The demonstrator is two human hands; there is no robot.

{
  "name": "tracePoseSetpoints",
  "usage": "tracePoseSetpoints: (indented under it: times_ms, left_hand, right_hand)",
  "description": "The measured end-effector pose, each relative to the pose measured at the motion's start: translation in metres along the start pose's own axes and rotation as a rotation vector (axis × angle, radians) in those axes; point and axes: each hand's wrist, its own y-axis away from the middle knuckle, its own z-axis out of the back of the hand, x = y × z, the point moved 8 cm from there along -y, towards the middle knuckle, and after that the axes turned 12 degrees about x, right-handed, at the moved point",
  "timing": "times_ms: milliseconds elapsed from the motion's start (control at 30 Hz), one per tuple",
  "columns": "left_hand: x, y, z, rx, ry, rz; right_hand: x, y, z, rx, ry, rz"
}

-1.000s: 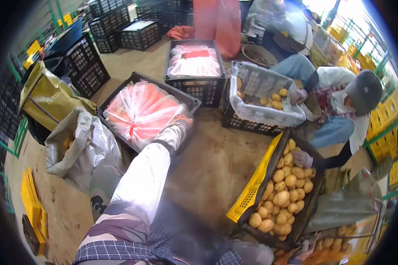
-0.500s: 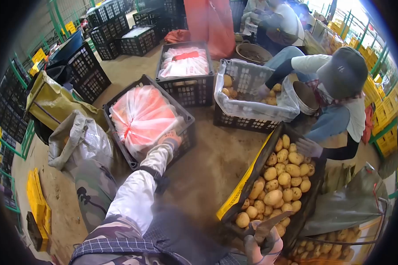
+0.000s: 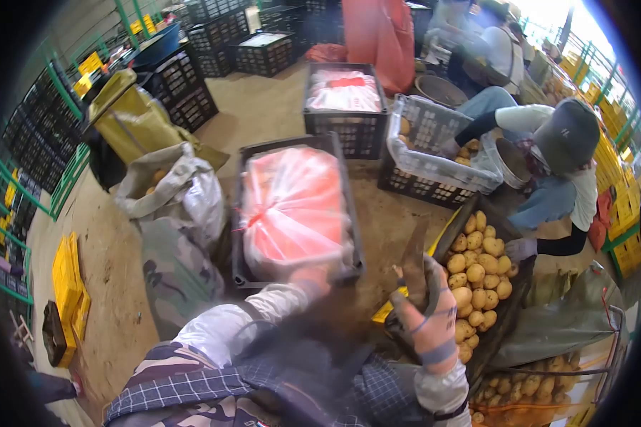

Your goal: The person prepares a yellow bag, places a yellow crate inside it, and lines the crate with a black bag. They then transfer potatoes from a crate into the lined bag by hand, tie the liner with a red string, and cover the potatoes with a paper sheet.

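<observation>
A black crate holds a red and white plastic-wrapped bundle, gathered at a knot on its left side. At the crate's near edge is my left hand, blurred, with its fingers hidden against the crate and bundle. My right hand is raised beside the potato crate, its fingers wrapped round a knife with a broad brownish blade pointing up. Potatoes fill the dark-lined crate on the right. A co-worker's gloved hand rests at that crate's far right edge.
A co-worker in a cap reaches into a plastic-lined crate. Behind stands another wrapped crate. Sacks stand at left, near yellow crates. A grey-green cover lies at right.
The nearer wrapped crate has turned and sits more centrally in view, with my left hand at its near edge. My right hand and the knife have risen, the blade now upright. The view has shifted left.
</observation>
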Motion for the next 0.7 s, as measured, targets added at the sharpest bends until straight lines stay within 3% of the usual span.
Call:
tracePoseSetpoints:
  times_ms: [100, 233, 267, 333, 367, 433, 467, 567, 600, 633, 667, 700]
  left_hand:
    - [0.012, 0.021, -0.053, -0.042, -0.102, -0.164]
    - [0.006, 0.078, -0.085, 0.122, -0.19, -0.331]
    - [0.008, 0.075, -0.101, 0.201, -0.177, -0.382]
    - [0.003, 0.075, -0.111, 0.144, -0.325, -0.441]
    - [0.001, 0.078, -0.105, 0.15, -0.309, -0.48]
    - [-0.006, 0.134, -0.017, -0.042, -0.126, -0.759]
    - [0.009, 0.158, 0.027, -0.368, -0.21, -0.904]
    - [0.114, 0.219, 0.171, -0.535, 0.35, -0.715]
    - [0.166, 0.227, 0.198, -0.748, 0.533, -0.786]
    - [0.217, 0.249, 0.221, -1.039, 0.476, -0.686]
    - [0.269, 0.272, 0.24, -1.317, 0.431, -0.533]
    - [0.318, 0.286, 0.253, -1.378, 0.425, -0.402]
  right_hand:
    - [-0.014, -0.01, -0.026, 0.032, 0.092, -0.021]
    - [-0.058, -0.024, -0.05, 0.03, 0.26, -0.169]
    - [-0.069, -0.029, -0.056, 0.048, 0.273, -0.267]
    - [-0.094, -0.026, -0.059, 0.071, 0.311, -0.485]
    - [-0.106, -0.026, -0.054, 0.061, 0.384, -0.477]
    - [-0.147, -0.022, -0.047, 0.045, 0.525, -0.459]
    - [-0.168, -0.021, -0.043, 0.038, 0.465, -0.47]
    - [-0.153, -0.019, -0.063, 0.085, 0.717, -0.55]
    - [-0.147, -0.019, -0.086, 0.198, 0.7, -0.529]
    - [-0.168, -0.018, -0.11, 0.357, 0.699, -0.56]
    - [-0.138, -0.017, -0.136, 0.403, 0.752, -0.601]
    - [-0.155, -0.015, -0.152, 0.44, 0.78, -0.554]
